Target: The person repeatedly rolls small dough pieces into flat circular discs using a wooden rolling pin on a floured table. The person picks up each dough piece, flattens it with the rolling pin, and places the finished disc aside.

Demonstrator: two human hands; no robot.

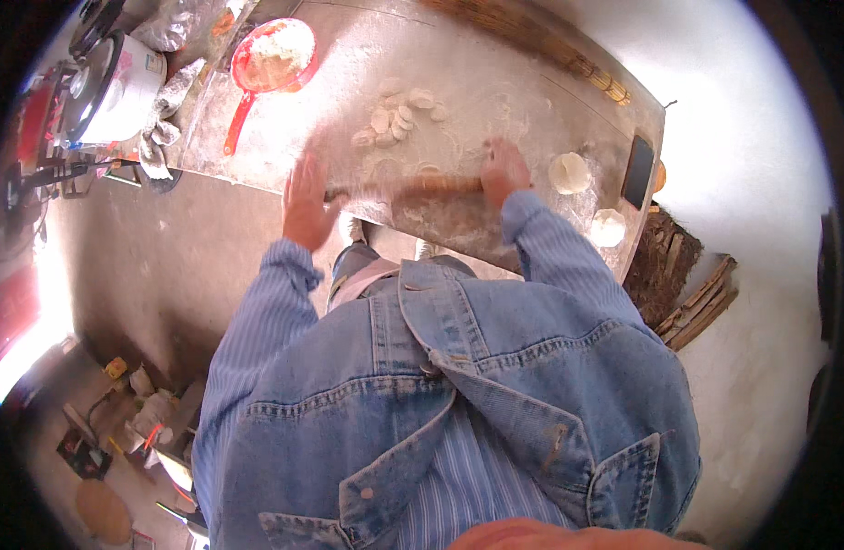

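Observation:
A wooden rolling pin [436,184], blurred, lies across the floured worktop [284,148] near its front edge. My right hand [506,172] curls over the pin's right end. At its left end is my left hand [308,203], fingers stretched out and thumb apart; whether the palm presses on the pin cannot be made out. A small pale piece of dough [429,170] shows just beyond the pin. Farther back, several small flattened dough pieces [398,118] lie in a loose cluster. Right of my right hand are a round of dough [570,173] and another pale round [608,227].
A red sieve [274,56] holding flour sits at the back left, near a white pot [130,86] and a crumpled cloth [162,124]. At the right edge lies a dark phone [638,172]. A rolled slatted mat [566,51] borders the far side; firewood [697,302] stands beyond the right edge.

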